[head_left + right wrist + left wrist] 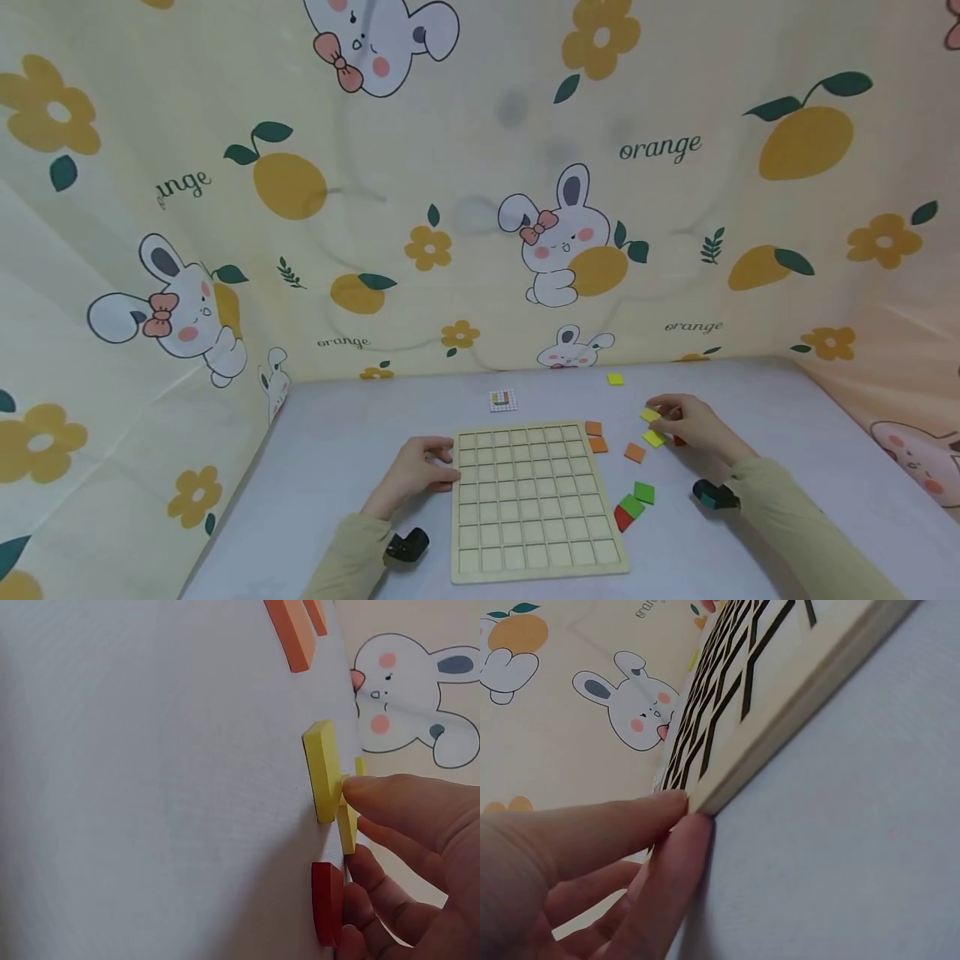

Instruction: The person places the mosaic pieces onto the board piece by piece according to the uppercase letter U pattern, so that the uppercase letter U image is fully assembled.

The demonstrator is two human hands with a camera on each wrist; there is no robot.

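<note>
A wooden grid board (537, 575) lies flat on the table. My left hand (420, 467) holds its left edge; in the left wrist view thumb and finger pinch the board's rim (727, 769). To the board's right, my right hand (697, 427) pinches a yellow square tile (648, 414) between thumb and fingertips. Another yellow tile (322, 772) lies just in front of the thumb (375, 791) in the right wrist view. Under the curled fingers sits a red tile (325, 904), mostly covered by the hand in the head view.
Orange tiles (634, 452) lie beside the board's upper right. Lower down are two green tiles (644, 492) and a red piece (623, 518). A small pattern card (502, 400) lies behind the board. One yellow tile (615, 379) is near the printed curtain (465, 167).
</note>
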